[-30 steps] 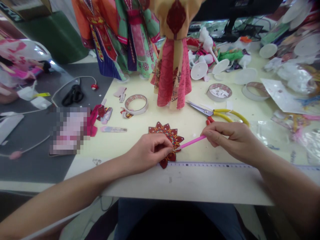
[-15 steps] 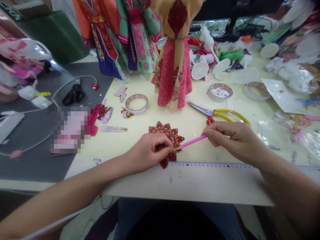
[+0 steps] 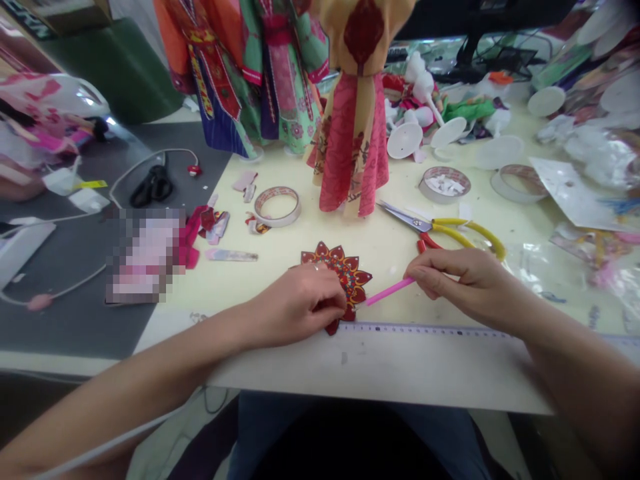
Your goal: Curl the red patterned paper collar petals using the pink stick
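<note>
A dark red, petal-edged decorated piece (image 3: 356, 275) lies on the table beside the ruler. My left hand (image 3: 297, 300) covers its left part, with fingers curled and thumb and fingertips pressed together at its lower petals. My right hand (image 3: 453, 287) pinches a thin pink stick (image 3: 390, 292) with a pale, pointed tip. That tip is at the lower right petals; whether it touches them I cannot tell. Just beyond my right hand lie scissors with yellow handles (image 3: 453, 230), blades pointing left, and a small red object (image 3: 421, 246).
A ruler (image 3: 415, 329) runs along the table's near side. Tape rolls (image 3: 299, 212) and a ring of white scraps (image 3: 445, 193) lie farther back. Dressed figures (image 3: 353, 147) stand behind. At left are black scissors (image 3: 151, 187) on a grey mat and a blurred-out rectangular object (image 3: 145, 257).
The view has shifted slightly. The stick's tip has drawn a little away from my left fingertips, toward the petal edge. My left fingers are more curled in; both hands stay close to the piece.
</note>
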Demonstrator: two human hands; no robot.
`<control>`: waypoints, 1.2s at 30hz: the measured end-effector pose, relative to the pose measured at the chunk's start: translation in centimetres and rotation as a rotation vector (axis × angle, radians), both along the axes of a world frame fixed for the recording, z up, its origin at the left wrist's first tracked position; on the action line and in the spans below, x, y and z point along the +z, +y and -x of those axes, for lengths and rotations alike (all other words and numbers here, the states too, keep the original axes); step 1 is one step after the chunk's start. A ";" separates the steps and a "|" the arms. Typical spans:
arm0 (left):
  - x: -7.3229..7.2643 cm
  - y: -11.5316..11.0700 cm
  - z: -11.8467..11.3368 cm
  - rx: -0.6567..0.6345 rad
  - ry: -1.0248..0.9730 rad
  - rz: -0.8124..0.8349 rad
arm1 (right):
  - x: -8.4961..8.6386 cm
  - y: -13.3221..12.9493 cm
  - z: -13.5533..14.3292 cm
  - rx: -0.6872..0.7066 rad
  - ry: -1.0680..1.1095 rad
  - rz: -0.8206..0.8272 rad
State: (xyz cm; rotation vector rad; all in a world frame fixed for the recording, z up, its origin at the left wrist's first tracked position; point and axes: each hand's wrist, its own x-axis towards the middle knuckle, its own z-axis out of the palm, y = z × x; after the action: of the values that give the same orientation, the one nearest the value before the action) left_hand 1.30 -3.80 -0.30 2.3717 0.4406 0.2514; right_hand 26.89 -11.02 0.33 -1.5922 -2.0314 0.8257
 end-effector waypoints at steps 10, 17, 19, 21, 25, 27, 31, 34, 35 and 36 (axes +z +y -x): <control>1.2 -0.2 0.6 -0.213 0.187 -0.192 | 0.1 0.0 0.3 0.021 -0.045 0.029; 1.3 -0.3 0.6 -0.230 0.189 -0.190 | -0.1 0.1 0.6 0.041 -0.052 0.030; 1.2 -0.3 0.7 -0.227 0.182 -0.187 | -0.1 0.1 0.6 0.040 -0.054 0.030; 1.1 -0.2 0.7 -0.224 0.176 -0.184 | -0.2 0.1 0.6 0.048 -0.058 0.035; 1.1 -0.2 0.7 -0.229 0.194 -0.182 | -0.3 0.2 0.5 0.066 -0.048 0.051; 1.1 -0.3 0.7 -0.229 0.208 -0.180 | -0.4 0.2 0.5 0.070 -0.043 0.061; 1.2 -0.3 0.7 -0.232 0.216 -0.184 | -0.4 0.2 0.5 0.075 -0.048 0.063; 1.1 -0.3 0.7 -0.233 0.204 -0.190 | -0.4 0.2 0.6 0.072 -0.064 0.053; 1.1 -0.3 0.7 -0.233 0.197 -0.191 | -0.4 0.2 0.6 0.068 -0.069 0.050; 1.1 -0.3 0.7 -0.233 0.192 -0.191 | -0.3 0.2 0.6 0.064 -0.072 0.048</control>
State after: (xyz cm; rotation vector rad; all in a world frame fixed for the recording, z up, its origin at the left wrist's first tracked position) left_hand 0.60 -4.05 0.78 2.6189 0.2329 -0.0441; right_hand 26.32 -10.85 0.00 -1.6117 -2.1377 0.8576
